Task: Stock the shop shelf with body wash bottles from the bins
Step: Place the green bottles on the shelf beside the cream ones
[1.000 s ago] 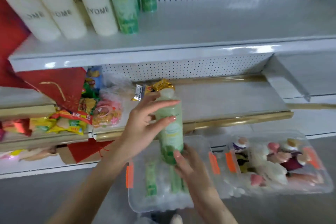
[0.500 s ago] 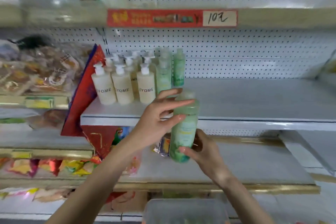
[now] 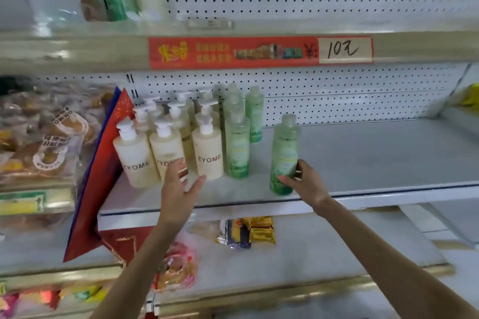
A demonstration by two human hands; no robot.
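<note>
**Change.** Since half a second ago the body wash bottle has passed from mid-air, where two hands held it, to the shelf. Its base now sits near the front edge, to the right of the standing stock and apart from it. The left hand has let go. It hovers with fingers spread, holding nothing, before the cream pump bottles at the shelf's left end. The right hand keeps fingers and thumb curled round the bottle's lower part. The bottle leans slightly, so it is judged set down but not yet released. One more unit is nearly stocked, and closing the gap to the green bottles probably remains. The bins are out of view.

**Materials.** The held bottle is a slim, translucent green cylinder with a rounded shoulder, a narrow pale cap and a leaf-printed label; its surface is smooth and glossy. The pump bottles are stouter and opaque cream, with white dispenser heads. The shelf is flat, pale and faintly glossy, backed by a perforated panel. A red price strip fronts the shelf above.
</note>
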